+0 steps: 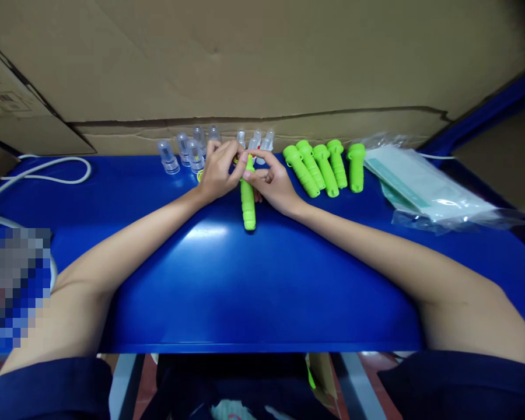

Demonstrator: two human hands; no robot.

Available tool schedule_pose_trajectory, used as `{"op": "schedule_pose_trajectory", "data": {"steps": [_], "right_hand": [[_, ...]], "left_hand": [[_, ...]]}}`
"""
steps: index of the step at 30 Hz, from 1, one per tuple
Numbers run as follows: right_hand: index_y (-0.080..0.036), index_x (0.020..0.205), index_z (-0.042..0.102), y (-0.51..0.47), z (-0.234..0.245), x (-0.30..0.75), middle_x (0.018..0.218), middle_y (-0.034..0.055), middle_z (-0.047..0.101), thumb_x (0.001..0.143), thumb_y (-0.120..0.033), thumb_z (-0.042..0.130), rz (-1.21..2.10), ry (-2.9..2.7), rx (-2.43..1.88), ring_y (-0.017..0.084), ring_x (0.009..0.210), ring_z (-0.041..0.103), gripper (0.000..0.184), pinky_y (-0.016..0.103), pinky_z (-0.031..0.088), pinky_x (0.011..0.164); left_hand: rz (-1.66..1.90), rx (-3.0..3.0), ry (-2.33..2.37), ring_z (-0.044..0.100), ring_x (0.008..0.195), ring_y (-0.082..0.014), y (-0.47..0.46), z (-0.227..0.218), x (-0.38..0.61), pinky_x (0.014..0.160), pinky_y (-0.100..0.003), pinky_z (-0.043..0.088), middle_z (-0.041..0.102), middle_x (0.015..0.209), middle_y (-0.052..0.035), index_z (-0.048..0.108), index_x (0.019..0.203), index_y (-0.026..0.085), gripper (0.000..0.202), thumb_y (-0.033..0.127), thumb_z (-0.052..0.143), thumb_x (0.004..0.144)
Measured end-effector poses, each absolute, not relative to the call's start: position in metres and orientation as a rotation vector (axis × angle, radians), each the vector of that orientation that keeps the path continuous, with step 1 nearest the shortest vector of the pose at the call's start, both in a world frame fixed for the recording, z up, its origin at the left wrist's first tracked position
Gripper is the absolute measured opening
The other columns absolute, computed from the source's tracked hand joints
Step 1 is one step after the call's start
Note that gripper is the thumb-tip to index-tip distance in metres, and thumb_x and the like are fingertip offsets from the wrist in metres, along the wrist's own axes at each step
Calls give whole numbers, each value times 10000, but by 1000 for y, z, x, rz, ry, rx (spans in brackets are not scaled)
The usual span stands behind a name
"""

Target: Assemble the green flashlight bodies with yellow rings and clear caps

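Note:
A lime-green ribbed flashlight (248,207) is held over the middle of the blue table, its narrow end pointing toward me. My right hand (275,182) grips its upper part between thumb and fingers. The fingers of my left hand (221,170) are closed at its top end, where a small yellow-green piece shows; they hide most of that end. Close behind my left hand stand several clear plastic domed caps (168,157). Beside it lies a yellow-green ring (200,175), partly covered. Behind my fingers are several small clear and white parts (266,141).
Several more green flashlights (326,170) lie in a row to the right. Beyond them are clear plastic bags with pale sheets (429,178). A white cable (76,169) loops at the left. Cardboard (254,64) walls off the back of the blue table (262,286).

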State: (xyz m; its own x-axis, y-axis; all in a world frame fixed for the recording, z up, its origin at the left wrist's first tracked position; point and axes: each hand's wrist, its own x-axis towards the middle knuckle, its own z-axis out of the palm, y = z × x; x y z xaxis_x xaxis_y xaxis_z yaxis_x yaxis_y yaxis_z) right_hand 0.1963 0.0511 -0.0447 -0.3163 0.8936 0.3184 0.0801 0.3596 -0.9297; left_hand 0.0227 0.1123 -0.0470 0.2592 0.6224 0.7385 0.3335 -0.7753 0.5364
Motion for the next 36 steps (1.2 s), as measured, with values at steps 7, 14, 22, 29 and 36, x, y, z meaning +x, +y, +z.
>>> {"op": "schedule_pose_trajectory", "data": {"steps": [7, 14, 22, 29, 36], "right_hand": [[-303, 1479, 397, 49, -43, 195, 689, -47, 612, 878, -710, 703, 1003, -1626, -872, 146, 536, 582, 787, 267, 515, 498], [-277, 1447, 389, 52, -49, 196, 807, 1, 710, 868, -710, 710, 1001, -1587, -882, 227, 744, 747, 791, 342, 619, 637], [-271, 1386, 431, 54, -50, 197, 929, 38, 764, 849, -710, 734, 1083, -1598, -819, 238, 898, 783, 757, 369, 651, 769], [-255, 1551, 368, 48, -41, 199, 903, 35, 776, 890, -698, 699, 1068, -1628, -745, 263, 925, 794, 862, 403, 653, 804], [-261, 1509, 385, 52, -49, 199, 1006, 72, 782, 884, -790, 629, 1025, -1659, -805, 253, 960, 782, 855, 380, 656, 793]], "left_hand": [[1481, 2381, 892, 676, 1040, -271, 105, -43, 21, 1115, -519, 360, 689, 968, -77, 625, 906, 232, 550, 721, 392, 1004], [1522, 2190, 875, 683, 921, -242, 102, -37, 21, 1054, -495, 444, 662, 862, -49, 615, 863, 235, 570, 775, 457, 954], [1491, 2028, 816, 635, 775, -182, 107, -31, 18, 783, -352, 539, 587, 755, -23, 628, 835, 225, 573, 776, 507, 938], [1564, 2190, 816, 675, 940, -225, 96, -23, 19, 862, -404, 553, 683, 960, -85, 698, 864, 218, 562, 749, 531, 942], [1558, 2198, 804, 651, 821, -194, 99, -18, 16, 816, -371, 543, 650, 810, -50, 714, 847, 215, 539, 720, 555, 950]]}}
